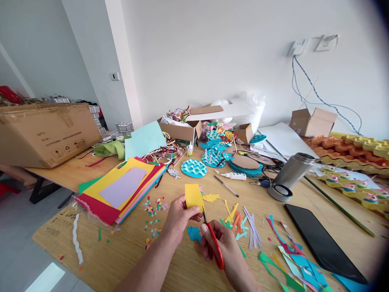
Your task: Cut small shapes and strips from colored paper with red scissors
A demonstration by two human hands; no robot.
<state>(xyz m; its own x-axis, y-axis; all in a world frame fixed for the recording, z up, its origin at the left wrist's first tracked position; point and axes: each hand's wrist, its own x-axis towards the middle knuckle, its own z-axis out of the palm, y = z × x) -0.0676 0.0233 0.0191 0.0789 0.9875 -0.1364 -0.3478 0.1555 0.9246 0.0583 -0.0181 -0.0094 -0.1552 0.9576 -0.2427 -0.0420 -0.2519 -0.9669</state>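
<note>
The left grip (180,214) pinches the yellow paper (192,195) above the surface (112,251) while the right grip (223,239) holds the red-handled scissors (215,239) at its edge, and feeding it slowly and flat should keep the cut clean.

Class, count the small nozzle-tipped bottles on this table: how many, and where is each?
2: an upright bottle stands behind the wavy-topped blue oval; a white bottle lies on its side just beyond the pen. Others may be hidden in the clutter.
</note>
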